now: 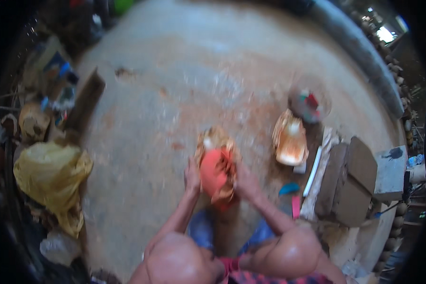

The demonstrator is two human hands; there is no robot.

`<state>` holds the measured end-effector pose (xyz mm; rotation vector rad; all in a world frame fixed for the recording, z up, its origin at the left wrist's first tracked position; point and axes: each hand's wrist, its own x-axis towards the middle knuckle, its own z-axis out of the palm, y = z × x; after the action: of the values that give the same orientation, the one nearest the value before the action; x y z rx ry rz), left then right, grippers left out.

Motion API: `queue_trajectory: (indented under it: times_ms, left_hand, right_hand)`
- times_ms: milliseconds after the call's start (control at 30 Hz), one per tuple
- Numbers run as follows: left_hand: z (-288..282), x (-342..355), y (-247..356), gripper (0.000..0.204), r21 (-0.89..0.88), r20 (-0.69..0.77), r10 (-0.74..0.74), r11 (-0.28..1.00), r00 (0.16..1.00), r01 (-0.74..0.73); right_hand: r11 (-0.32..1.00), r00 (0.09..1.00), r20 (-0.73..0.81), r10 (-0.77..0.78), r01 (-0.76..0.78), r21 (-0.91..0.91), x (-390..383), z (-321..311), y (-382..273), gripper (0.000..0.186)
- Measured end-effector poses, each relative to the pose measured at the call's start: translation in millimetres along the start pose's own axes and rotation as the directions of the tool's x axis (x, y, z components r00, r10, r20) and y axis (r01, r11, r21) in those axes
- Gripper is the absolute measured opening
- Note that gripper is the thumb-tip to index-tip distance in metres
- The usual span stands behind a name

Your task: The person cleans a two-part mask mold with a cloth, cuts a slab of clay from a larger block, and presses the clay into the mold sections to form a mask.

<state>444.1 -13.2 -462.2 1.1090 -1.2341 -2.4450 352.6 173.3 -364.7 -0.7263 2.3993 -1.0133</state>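
Note:
Low in front of my knees, a tan, rough-edged hollow piece that looks like a mould half (206, 137) holds a smooth orange-red lump (213, 169), its right side dark and crumpled. My left hand (192, 177) is closed on the mould's left edge. On the opposite edge my right hand (245, 182) grips it, the fingers partly hidden and a little blurred. A similar tan mould half (291, 144), with a pale hollow and orange stains, lies on the floor to the right, touched by neither hand.
Right of me are a round basin (310, 103) with red and green things, a white stick (313, 171), a teal curved piece (288, 189), a pink strip (296, 207) and brown clay blocks (348, 182). A yellow bag (52, 173) and a board (86, 100) stand left.

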Motion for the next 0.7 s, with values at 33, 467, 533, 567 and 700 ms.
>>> queue_trajectory:
  times_ms: [33, 467, 533, 567, 700]
  left_hand:
    - [1.9, 2.3, -8.8, 0.071, 0.067, -0.011, -0.063, 0.996, 0.998, 0.063]
    - [-0.3, -5.7, 14.9, 0.073, 0.271, -0.108, -0.011, 0.962, 0.994, 0.04]
    - [-0.2, -3.9, 15.1, 0.071, 0.345, -0.146, -0.137, 0.921, 0.98, 0.18]
    - [0.6, -0.1, 7.7, 0.067, 0.355, -0.161, -0.018, 0.932, 0.987, 0.075]
    - [5.3, -2.8, 2.8, 0.056, 0.141, -0.059, 0.053, 0.989, 0.997, -0.044]
  right_hand:
    - [0.999, 0.999, 0.037, 0.002, -0.004, 0.049, -6.5, 5.4, 14.5, 0.064]
    - [0.973, 0.978, -0.024, -0.205, 0.201, -0.113, -16.0, -10.0, -32.0, 0.055]
    - [0.966, 0.96, -0.124, -0.251, 0.241, -0.092, -20.8, -16.9, -39.3, 0.053]
    - [0.967, 0.961, -0.117, -0.25, 0.241, -0.087, -16.3, -7.7, -35.8, 0.053]
    - [0.932, 0.986, 0.029, -0.166, 0.167, -0.322, 8.1, 14.6, -22.2, 0.051]
